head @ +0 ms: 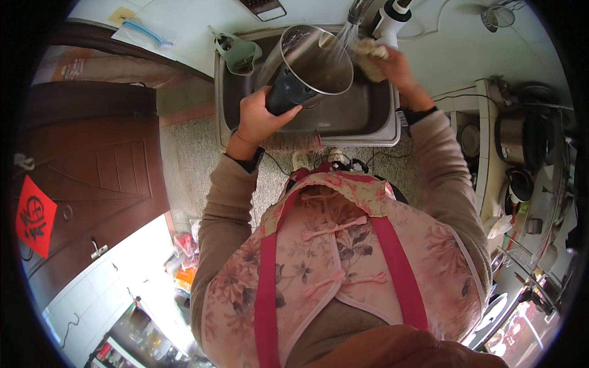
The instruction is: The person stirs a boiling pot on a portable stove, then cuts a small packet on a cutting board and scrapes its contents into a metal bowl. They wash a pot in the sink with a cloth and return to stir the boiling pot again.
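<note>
Gripped by its dark handle, a metal pitcher is tilted in my left hand over the stainless steel sink, its round mouth facing up towards me. Water sprays from the faucet at the pitcher's far right rim. To the right of the rim, my right hand holds a light tan scrubbing cloth, bunched up and partly blurred. The inside of the pitcher looks wet.
A green strainer basket sits in the sink's far left corner. Beyond it a blue brush lies on the ledge. A white faucet-mounted filter stands at the back right. Cookware fills shelves at right; a brown door is at left.
</note>
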`<state>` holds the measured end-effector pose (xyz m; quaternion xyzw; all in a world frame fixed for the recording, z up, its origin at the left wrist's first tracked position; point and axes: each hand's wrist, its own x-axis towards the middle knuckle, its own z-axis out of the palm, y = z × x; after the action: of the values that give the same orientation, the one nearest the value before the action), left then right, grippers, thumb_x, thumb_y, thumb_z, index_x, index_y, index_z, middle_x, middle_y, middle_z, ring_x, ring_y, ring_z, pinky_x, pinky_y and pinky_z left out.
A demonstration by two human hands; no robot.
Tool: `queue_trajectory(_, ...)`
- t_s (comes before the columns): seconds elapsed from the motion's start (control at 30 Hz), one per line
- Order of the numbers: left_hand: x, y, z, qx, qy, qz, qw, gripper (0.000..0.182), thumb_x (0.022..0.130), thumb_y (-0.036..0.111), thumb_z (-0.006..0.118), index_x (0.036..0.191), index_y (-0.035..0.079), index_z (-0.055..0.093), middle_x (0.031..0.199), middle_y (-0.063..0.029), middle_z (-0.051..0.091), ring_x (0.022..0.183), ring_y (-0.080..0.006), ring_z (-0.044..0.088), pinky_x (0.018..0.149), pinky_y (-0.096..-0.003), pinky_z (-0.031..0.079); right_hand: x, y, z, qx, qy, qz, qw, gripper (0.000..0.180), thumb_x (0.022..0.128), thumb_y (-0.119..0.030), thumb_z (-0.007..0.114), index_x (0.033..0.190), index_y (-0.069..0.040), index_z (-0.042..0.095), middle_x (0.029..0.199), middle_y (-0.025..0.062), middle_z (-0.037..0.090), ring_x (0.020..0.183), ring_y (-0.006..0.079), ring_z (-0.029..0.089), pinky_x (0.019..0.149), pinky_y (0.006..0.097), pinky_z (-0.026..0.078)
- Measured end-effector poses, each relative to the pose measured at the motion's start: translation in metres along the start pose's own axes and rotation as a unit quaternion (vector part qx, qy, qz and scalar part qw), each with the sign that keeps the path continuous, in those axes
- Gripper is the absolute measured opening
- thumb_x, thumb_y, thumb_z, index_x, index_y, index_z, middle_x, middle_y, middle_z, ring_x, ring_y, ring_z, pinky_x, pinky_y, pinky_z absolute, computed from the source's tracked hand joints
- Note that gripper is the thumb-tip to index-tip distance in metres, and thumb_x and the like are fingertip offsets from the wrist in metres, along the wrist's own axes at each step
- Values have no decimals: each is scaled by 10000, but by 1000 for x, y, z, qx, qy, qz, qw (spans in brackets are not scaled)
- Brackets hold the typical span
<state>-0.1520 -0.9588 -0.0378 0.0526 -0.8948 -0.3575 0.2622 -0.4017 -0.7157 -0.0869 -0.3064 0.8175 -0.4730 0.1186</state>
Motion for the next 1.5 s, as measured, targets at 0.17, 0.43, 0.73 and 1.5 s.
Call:
queue_trajectory(0.17,5,8,10,22,-35,48,998,496,550,339,825,821,-14,607,711,-162,616,627,-308,623,576,-340,506,24,-45,-16,19,-111,-256,960,355,852,-78,591,1184,13,504,1126,72,583,1034,136,539,904,292,435)
queue_trajectory(0.43,8,15,19,93,-36,126,987,526,546,328,831,857,-29,602,702,-162,618,627,-308,629,585,-339,512,-5,-52,40,-162,-357,-72,917,313,838,-209,624,1085,-20,593,931,79,639,802,149,563,723,303,461)
queue_trajectory(0.73,-8,14,26,45,-2,38,998,508,538,335,836,832,-19,618,682,-154,624,629,-301,636,585,-333,514,4,-66,45,423,-54,275,862,333,843,-204,601,1042,59,556,941,137,620,884,236,627,748,375,505)
queue_trajectory(1.5,6,12,6,3,-3,40,999,468,552,310,829,826,-6,618,713,-162,627,652,-288,639,596,-330,507,12,-83,51,-269,-218,-285,894,207,766,-129,613,966,-78,626,977,91,634,914,299,593,786,340,466)
